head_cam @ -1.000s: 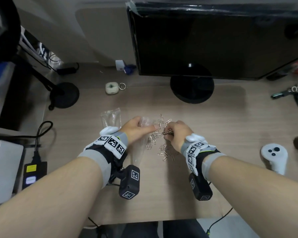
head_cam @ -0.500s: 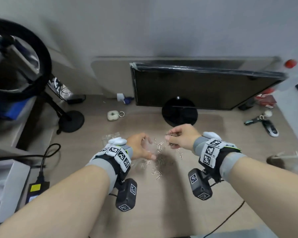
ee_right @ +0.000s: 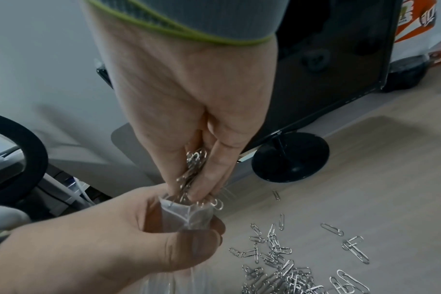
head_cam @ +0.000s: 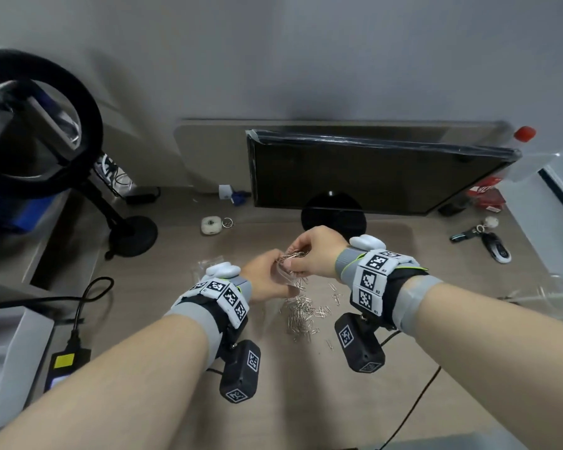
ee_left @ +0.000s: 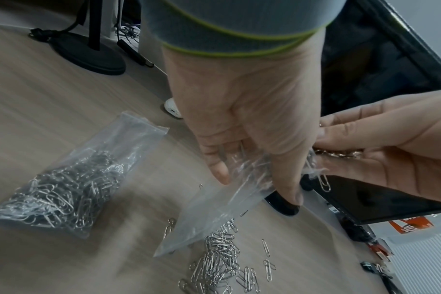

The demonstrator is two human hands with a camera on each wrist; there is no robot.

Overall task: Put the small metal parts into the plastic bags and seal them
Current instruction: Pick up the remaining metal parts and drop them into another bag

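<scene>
My left hand (head_cam: 268,276) grips the mouth of a clear plastic bag (ee_left: 214,216), which hangs above the desk with its mouth held open (ee_right: 189,212). My right hand (head_cam: 301,258) pinches a bunch of paper clips (ee_right: 191,171) and holds them at the bag's mouth. One clip hangs at the rim. A loose pile of silver paper clips (head_cam: 301,315) lies on the desk below both hands (ee_right: 287,268). A second clear bag full of paper clips (ee_left: 63,191) lies on the desk to the left, partly hidden behind my left wrist in the head view.
A black monitor (head_cam: 371,177) on a round base stands just behind my hands. A ring-light stand (head_cam: 132,235) is at the left, a small white case (head_cam: 211,225) behind, keys (head_cam: 481,237) at the right. A cable (head_cam: 413,407) runs along the front right.
Both hands have risen off the desk and come together. The right hand carried its pinch of clips from the pile up to the mouth of the bag. The head camera tilted up.
</scene>
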